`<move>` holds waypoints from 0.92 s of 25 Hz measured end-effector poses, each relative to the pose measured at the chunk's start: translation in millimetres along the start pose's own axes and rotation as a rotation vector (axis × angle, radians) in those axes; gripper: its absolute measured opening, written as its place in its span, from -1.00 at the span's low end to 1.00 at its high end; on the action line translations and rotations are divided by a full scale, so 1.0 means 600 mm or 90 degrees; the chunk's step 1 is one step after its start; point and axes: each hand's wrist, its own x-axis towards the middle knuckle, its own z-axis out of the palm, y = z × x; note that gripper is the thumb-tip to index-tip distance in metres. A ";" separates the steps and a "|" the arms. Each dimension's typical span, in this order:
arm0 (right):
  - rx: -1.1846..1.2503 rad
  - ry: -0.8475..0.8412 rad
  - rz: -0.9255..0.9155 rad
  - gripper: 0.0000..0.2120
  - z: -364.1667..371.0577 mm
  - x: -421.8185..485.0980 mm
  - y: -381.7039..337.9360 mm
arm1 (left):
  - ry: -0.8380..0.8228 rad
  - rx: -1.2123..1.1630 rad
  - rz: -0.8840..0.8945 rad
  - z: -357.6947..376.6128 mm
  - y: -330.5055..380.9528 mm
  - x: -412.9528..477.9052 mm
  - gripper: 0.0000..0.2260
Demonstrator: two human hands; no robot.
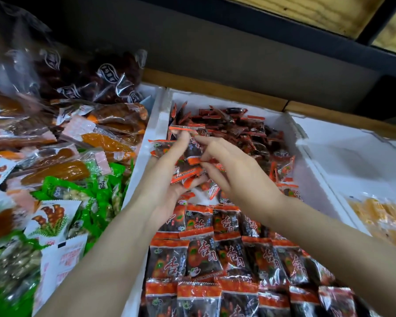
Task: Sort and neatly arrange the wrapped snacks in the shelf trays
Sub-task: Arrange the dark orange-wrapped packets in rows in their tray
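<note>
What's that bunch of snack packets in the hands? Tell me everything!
The bunch of packets is a loose handful of small shiny plastic wrappers, dark with orange-red sealed ends. They sit fanned and tilted, not squared up. The left hand cups them from below; the right hand pinches one orange end. They are held above the white tray and its loose pile.

Red 杏肉 on dark orange-banded pkts (205, 255), rows just below left hand (167, 179) & right hand (238, 172). Print on mixed pkts (55, 216) left of hands: unreadable.
</note>
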 end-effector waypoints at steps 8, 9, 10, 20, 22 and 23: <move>0.029 -0.008 0.243 -0.83 0.033 0.003 0.080 | 0.149 0.058 0.069 -0.012 0.020 0.005 -0.84; -0.017 -0.093 0.294 -0.79 0.047 0.006 0.096 | 0.149 0.053 0.073 -0.010 0.025 0.008 -0.81; -0.043 -0.166 0.330 -0.73 0.059 0.008 0.107 | 0.139 0.058 0.071 -0.006 0.029 0.008 -0.78; -0.048 -0.185 0.396 -0.63 0.104 0.020 0.094 | 0.076 0.002 -0.024 0.008 0.035 -0.002 -0.67; -0.135 -0.179 0.355 -0.61 0.100 0.023 0.089 | 0.055 -0.012 -0.043 0.004 0.037 0.001 -0.68; -0.204 -0.173 0.320 -0.58 0.099 0.027 0.090 | 0.048 -0.011 -0.044 0.007 0.040 0.004 -0.70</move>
